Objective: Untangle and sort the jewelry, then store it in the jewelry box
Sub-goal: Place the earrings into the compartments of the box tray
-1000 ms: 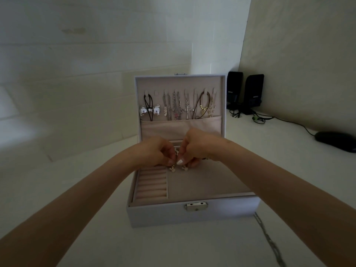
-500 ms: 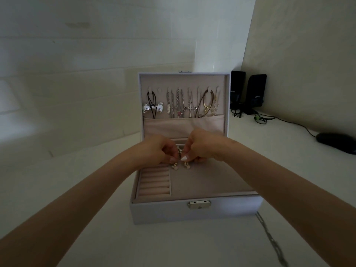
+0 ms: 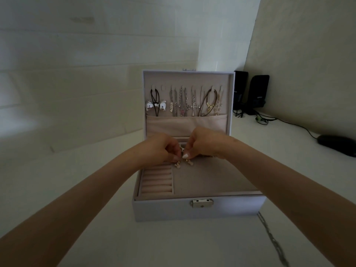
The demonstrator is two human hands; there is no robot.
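A pale jewelry box (image 3: 163, 211) stands open on the white table, its lid upright. Several necklaces (image 3: 185, 103) hang from hooks inside the lid, above a pink pocket. Over the box's flat tray, my left hand (image 3: 159, 148) and my right hand (image 3: 204, 142) meet with fingertips together. Both pinch a small piece of jewelry with pearl-like drops (image 3: 183, 163) that dangles just below the fingers. Pink ring rolls (image 3: 157, 180) fill the tray's left section. What the hands hold above the drops is hidden by the fingers.
A silver chain (image 3: 272, 241) lies on the table right of the box. Two black speakers (image 3: 252, 93) with cables stand in the back corner, and a dark mouse (image 3: 337, 144) sits at the far right. Walls close in behind and to the right.
Both hands stay together over the tray, still pinching the small piece. The view has shifted slightly; the hands and box have barely moved.
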